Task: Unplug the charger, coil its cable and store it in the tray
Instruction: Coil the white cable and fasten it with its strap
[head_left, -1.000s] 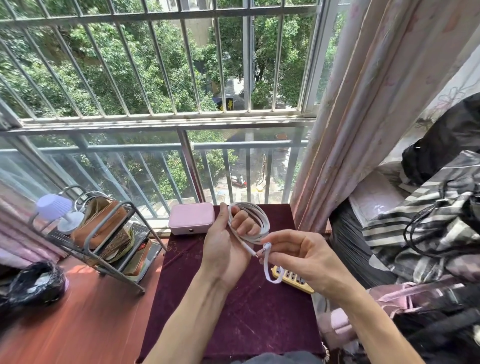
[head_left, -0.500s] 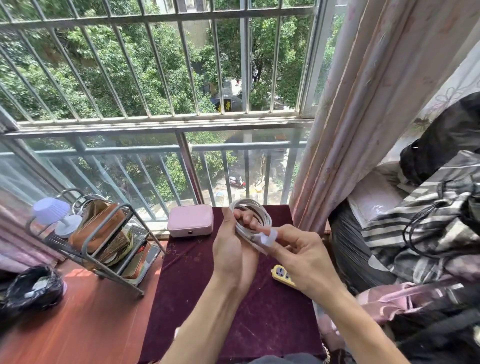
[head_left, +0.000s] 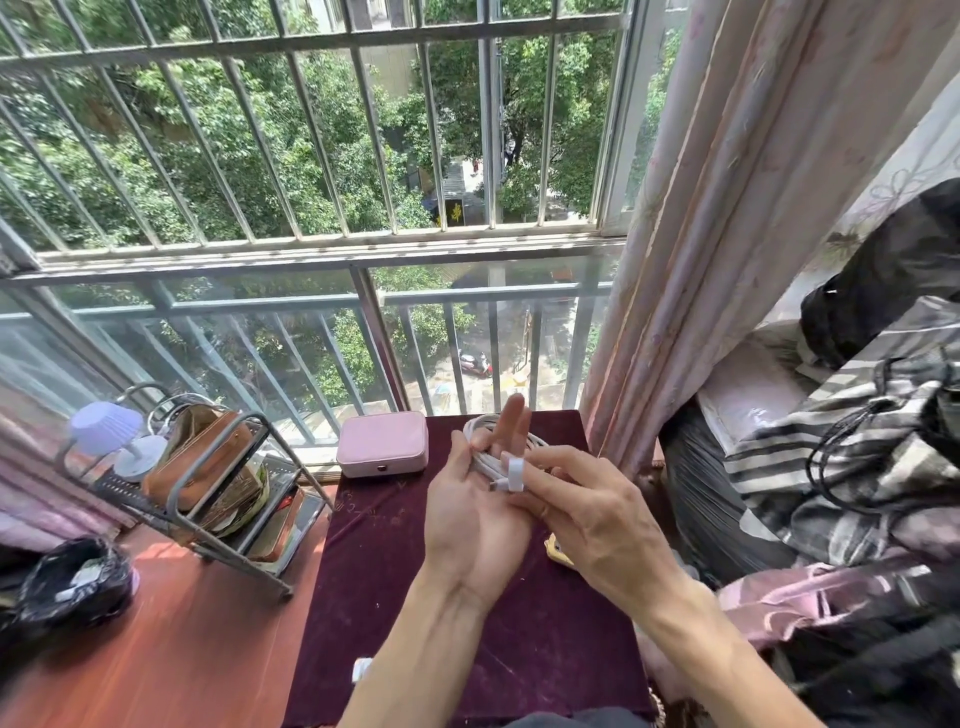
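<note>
While our left hand (head_left: 475, 512) lies palm-up, grasping the coiled white cable (head_left: 488, 457) looped over its fingers above the maroon table (head_left: 384, 582), our right hand (head_left: 592, 514) pinches the cable's strap (head_left: 515, 474) beside it.

Above the maroon table (head_left: 395, 571), the left hand (head_left: 475, 525) lies palm-up with the coiled white cable (head_left: 480, 462) looped around its fingers; the right hand (head_left: 597, 525) pinches the cable's white strap (head_left: 516, 474).

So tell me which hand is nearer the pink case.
Left. The left hand, holding the coiled cable, sits just right of the pink case; the right hand is farther right.
</note>
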